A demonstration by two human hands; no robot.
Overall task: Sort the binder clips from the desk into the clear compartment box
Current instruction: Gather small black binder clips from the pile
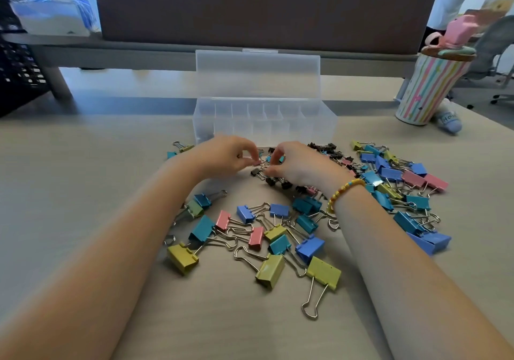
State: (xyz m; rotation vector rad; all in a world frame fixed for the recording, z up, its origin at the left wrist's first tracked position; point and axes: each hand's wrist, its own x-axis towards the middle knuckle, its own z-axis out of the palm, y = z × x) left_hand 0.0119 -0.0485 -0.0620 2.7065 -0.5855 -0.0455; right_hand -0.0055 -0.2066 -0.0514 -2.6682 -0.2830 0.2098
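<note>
Barely started: the clear box [264, 121] looks near empty, clips [281, 237] all in front of it. Left hand [225, 156] and right hand [294, 165] each pinch small ones.

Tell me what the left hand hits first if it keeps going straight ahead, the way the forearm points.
Probably the front wall of the clear compartment box, just beyond the left hand. The small clips at its fingertips lie slightly right of that line. Depth from this head view is uncertain.
</note>
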